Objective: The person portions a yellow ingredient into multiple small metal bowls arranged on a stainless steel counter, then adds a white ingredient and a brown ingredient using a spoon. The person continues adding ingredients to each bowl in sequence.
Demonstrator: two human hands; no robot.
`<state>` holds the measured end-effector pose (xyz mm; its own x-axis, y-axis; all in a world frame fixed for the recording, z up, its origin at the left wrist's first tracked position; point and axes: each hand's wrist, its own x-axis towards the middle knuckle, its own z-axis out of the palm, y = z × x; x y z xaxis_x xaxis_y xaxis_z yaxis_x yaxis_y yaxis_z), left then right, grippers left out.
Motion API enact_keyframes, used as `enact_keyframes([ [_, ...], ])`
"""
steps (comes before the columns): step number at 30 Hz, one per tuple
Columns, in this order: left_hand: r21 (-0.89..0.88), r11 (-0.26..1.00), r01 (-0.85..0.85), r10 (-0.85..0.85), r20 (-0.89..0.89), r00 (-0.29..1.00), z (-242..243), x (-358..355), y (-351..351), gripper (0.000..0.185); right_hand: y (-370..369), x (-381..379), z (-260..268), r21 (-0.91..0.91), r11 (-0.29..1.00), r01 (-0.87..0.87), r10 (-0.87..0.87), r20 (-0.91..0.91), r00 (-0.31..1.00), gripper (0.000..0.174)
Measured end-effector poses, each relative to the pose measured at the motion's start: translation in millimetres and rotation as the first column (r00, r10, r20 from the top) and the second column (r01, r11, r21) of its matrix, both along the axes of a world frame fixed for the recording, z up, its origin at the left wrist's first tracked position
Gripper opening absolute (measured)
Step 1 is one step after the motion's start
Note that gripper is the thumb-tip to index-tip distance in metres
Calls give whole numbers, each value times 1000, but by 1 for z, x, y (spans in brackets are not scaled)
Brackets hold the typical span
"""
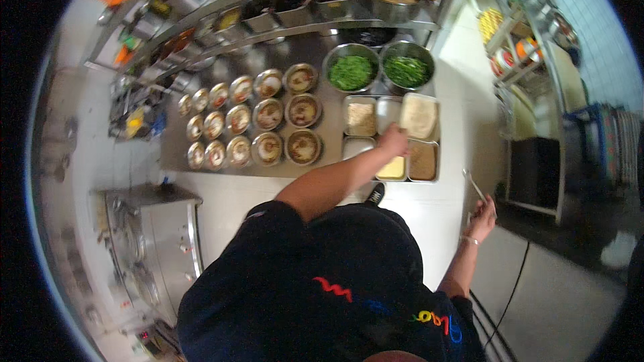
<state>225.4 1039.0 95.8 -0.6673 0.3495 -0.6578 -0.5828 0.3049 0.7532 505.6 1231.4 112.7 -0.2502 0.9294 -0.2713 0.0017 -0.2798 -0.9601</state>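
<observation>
My left hand reaches over a set of metal trays, its fingers beside the near corner of a white tub of pale powder. Whether it touches the tub or holds anything cannot be told. Under and around that hand are a tray of pale yellow contents, a tray of brown powder and a tray of light flakes or crumbs. Off to the right, my right hand grips the handle of a metal spoon, held out past the table's end.
Several metal bowls with white and brown seasoning stand in three rows on the steel table. Two metal pots of chopped greens sit behind the trays. Above runs a steel shelf with containers; a rack stands right, a steel cabinet left.
</observation>
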Motion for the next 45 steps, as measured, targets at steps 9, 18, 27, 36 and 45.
enact_keyframes([
  [9,-86,995,-54,20,-357,934,72,40,-257,16,-135,-129,96,128,880,-458,474,-164,865,29],
  [18,-153,943,-296,206,-431,879,53,88,-445,17,-365,-195,107,476,241,-846,894,230,384,26],
  [27,-182,877,-444,308,-495,812,41,105,-590,19,-532,-236,73,437,100,-894,910,323,259,27],
  [36,-121,815,-566,452,-478,753,46,50,-654,22,-601,-321,46,216,228,-949,965,78,249,34],
  [45,-236,765,-599,497,-375,783,56,-10,-719,23,-665,-396,43,214,140,-967,987,45,153,33],
])
